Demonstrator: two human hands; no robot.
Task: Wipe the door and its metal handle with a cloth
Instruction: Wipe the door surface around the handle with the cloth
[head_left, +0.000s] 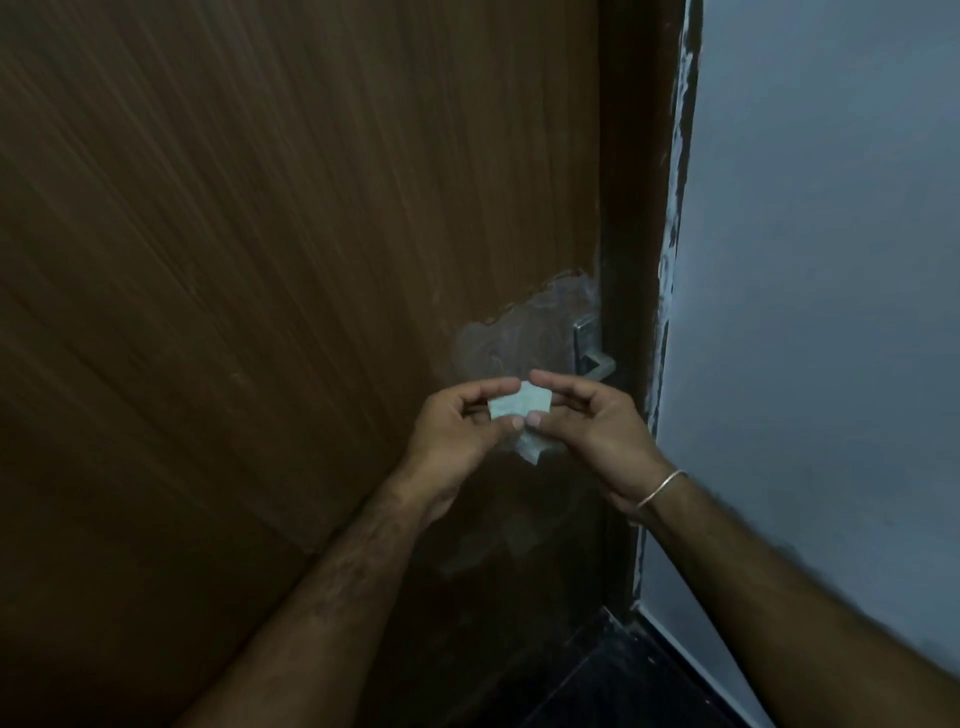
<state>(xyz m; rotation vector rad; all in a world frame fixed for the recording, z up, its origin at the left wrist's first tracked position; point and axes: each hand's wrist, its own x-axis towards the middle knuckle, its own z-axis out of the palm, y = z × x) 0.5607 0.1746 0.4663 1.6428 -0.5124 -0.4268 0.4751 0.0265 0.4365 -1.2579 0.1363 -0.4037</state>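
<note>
A brown wooden door (270, 249) fills the left and middle of the view. Its metal handle (592, 348) sits at the door's right edge, next to a pale worn patch in the wood. A small pale cloth (519, 410), folded, is held in front of the door just below and left of the handle. My left hand (462, 421) pinches its left side between thumb and fingers. My right hand (592, 421) pinches its right side; a thin metal bangle circles that wrist. Part of the cloth hangs down between the two hands.
A dark door frame (631, 260) runs down the right of the door. Beyond it is a grey-blue wall (821, 260) with chipped paint along the frame. Dark floor (623, 686) shows at the bottom right.
</note>
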